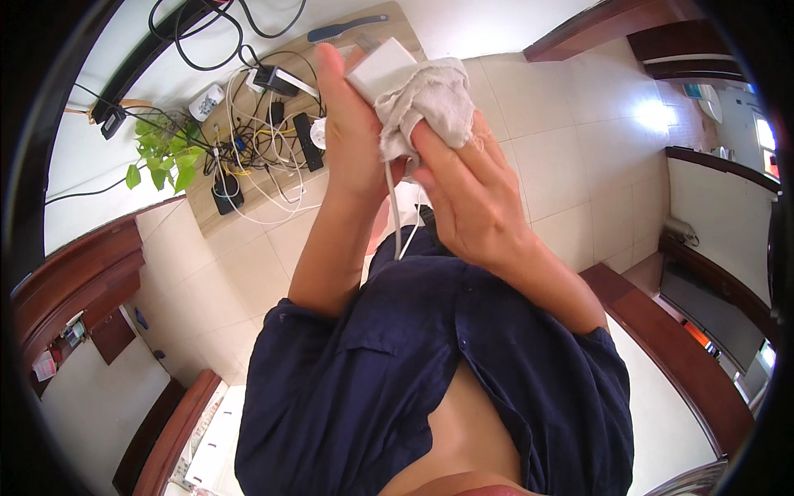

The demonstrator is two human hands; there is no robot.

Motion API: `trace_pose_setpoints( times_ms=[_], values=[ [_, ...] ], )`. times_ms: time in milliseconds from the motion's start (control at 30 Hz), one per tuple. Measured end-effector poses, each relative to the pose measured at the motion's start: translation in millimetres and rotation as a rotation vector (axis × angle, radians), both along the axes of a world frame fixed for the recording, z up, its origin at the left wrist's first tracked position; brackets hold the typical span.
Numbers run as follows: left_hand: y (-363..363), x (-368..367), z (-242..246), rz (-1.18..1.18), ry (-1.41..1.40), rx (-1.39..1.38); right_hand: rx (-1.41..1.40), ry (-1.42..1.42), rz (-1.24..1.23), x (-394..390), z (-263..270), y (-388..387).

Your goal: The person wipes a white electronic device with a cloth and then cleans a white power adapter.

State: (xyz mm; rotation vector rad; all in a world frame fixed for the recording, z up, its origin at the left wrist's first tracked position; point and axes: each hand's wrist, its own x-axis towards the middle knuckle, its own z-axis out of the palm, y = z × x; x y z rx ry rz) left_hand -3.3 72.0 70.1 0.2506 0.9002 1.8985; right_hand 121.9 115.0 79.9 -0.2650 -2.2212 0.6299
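A white block-shaped power adapter is raised in front of me, with metal prongs showing at its far end. My left hand grips it from the left, thumb up along its side. In my right hand is a crumpled grey-white cloth, pressed over the near right part of the adapter. A white cable hangs from beneath the cloth towards my lap. The fingers behind the adapter are mostly hidden.
A wooden table beyond my hands bears tangled cables, a black power strip, a black charger, a blue brush and a patterned white cup. A leafy plant stands at its left. Tiled floor extends right.
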Motion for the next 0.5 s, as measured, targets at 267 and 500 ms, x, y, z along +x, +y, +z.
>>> trace_pose_setpoints(
  times_ms=[267,500],
  values=[
    [6,-2,5,0.048,0.027,0.031,-0.086,-0.023,-0.022,-11,5,21],
    [12,-5,-4,0.008,-0.087,0.055,-0.085,-0.084,0.009,-4,8,-2]
  ],
)
